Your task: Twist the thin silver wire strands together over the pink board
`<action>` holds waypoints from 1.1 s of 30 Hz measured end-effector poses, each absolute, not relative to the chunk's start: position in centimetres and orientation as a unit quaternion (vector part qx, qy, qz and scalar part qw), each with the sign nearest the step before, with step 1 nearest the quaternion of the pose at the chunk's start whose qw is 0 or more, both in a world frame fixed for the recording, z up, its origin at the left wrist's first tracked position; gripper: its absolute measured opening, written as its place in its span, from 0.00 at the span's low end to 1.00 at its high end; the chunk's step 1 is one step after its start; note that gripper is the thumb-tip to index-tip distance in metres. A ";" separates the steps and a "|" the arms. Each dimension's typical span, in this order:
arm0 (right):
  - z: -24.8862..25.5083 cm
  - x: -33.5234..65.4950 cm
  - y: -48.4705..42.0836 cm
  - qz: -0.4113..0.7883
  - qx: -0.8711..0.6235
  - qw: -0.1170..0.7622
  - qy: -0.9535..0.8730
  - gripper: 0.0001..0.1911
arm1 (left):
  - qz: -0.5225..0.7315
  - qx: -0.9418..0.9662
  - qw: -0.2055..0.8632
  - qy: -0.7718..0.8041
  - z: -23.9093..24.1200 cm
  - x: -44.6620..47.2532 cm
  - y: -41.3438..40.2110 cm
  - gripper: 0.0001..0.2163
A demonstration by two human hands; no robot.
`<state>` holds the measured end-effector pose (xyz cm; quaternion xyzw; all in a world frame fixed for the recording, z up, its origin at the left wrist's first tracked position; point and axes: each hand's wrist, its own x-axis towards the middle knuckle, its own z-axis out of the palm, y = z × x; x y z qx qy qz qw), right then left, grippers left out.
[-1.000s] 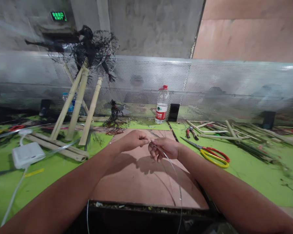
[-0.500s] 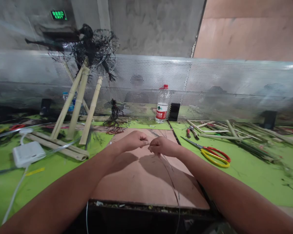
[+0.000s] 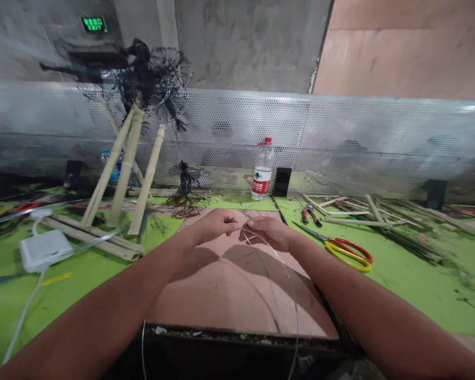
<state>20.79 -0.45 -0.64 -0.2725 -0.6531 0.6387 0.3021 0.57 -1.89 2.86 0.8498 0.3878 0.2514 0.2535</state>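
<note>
Above the brown board point(image 3: 217, 301), my left hand point(image 3: 218, 224) has thumb and forefinger pinched together on a thin silvery wire. My right hand point(image 3: 269, 232) lies just beside it, its thumb against the fingers where the wire point(image 3: 287, 274) passes. From there the wire curves down to the right and drops over the board's near edge. A short loop of it shows below the right fingers. Another length of wire hangs from the near left edge. To the right of my right hand lie scissors point(image 3: 346, 250) with red and yellow handles, apart from it.
A water bottle point(image 3: 262, 171) and a black phone-like slab point(image 3: 282, 182) stand at the back. Pliers point(image 3: 312, 215) and cut bamboo strips point(image 3: 376, 214) lie right. On the left are bamboo legs point(image 3: 126, 169) bearing a dark wire figure point(image 3: 146, 74), and a white adapter point(image 3: 46, 250).
The right hand has turned and its fingers have loosened from a tighter curl. The wire has swung up into a wider arc to the right. The left hand has barely moved.
</note>
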 end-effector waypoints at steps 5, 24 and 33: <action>-1.0 20.7 -0.8 0.707 -0.231 0.229 -0.629 0.15 | 0.267 0.847 0.250 0.385 2.4 0.1 -0.9 0.09; 0.4 20.7 0.0 0.317 -0.336 0.220 -0.859 0.13 | 0.246 0.848 0.302 0.359 2.6 0.2 -1.4 0.10; 0.0 20.5 0.1 0.129 -0.356 0.224 -0.898 0.12 | 0.220 0.850 0.289 0.381 2.6 0.4 -1.7 0.10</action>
